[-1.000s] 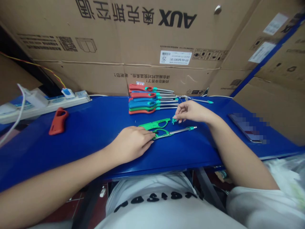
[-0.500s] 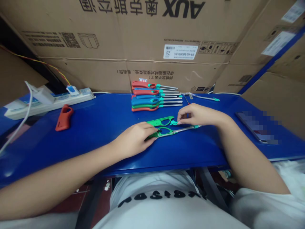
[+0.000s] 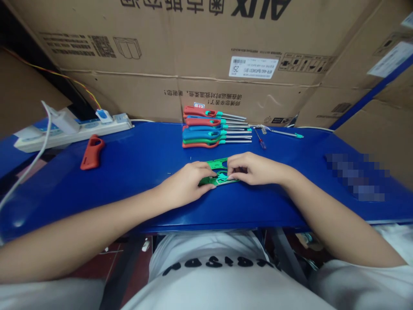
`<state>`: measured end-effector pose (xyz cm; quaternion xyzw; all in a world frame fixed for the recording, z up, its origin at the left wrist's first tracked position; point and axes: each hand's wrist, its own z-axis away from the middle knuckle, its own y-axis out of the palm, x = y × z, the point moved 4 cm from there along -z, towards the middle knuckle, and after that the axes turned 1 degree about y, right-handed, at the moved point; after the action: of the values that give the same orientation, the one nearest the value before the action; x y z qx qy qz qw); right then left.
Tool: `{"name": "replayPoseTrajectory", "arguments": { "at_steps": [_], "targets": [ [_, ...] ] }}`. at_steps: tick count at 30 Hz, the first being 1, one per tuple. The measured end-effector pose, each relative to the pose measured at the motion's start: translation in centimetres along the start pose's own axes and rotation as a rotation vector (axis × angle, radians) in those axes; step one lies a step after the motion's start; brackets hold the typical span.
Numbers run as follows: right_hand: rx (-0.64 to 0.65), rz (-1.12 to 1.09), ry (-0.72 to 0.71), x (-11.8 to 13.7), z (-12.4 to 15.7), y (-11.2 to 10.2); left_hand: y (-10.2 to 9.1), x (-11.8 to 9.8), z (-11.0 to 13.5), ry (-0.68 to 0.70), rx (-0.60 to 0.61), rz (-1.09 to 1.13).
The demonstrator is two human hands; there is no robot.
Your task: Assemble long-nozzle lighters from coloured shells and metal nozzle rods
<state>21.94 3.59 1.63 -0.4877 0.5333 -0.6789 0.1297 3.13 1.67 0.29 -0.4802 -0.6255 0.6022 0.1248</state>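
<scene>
Head view. On the blue table (image 3: 135, 172), near its front edge and about midway across, green lighter body (image 3: 215, 181) lying flat, loop handle toward the left. Left hand (image 3: 187, 184) palm down, fingers drawn together and curled, tips clamped on the handle end. Right hand (image 3: 254, 170) palm down from the other side, thumb and fingertips pinched on the body's middle; metal tube hidden under this hand. Just behind, touching or nearly so, loose green half-shell (image 3: 217, 163). Farther back, neat stack of finished lighters (image 3: 206, 129) in red, blue and green, tubes pointing right. Right of the stack, small red-handled screwdriver (image 3: 260, 141). Well apart to the left, red half-shell (image 3: 92, 151) and white power strip (image 3: 77, 132). Cardboard boxes (image 3: 200, 51) along the back.
</scene>
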Motion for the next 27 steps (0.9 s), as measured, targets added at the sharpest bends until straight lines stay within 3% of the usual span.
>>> {"name": "replayPoseTrajectory", "arguments": {
  "at_steps": [6, 11, 27],
  "targets": [
    [-0.041, 0.073, -0.052, 0.8, 0.1, 0.0, -0.2, 0.0, -0.1, -0.085, 0.05, 0.035],
    [0.022, 0.111, -0.065, 1.1, 0.1, 0.5, -0.2, -0.1, -0.1, -0.103, 0.067, 0.032],
    [0.034, 0.176, -0.049, 1.7, 0.3, 0.4, 0.0, -0.2, 0.0, -0.051, 0.046, 0.003]
  ]
}}
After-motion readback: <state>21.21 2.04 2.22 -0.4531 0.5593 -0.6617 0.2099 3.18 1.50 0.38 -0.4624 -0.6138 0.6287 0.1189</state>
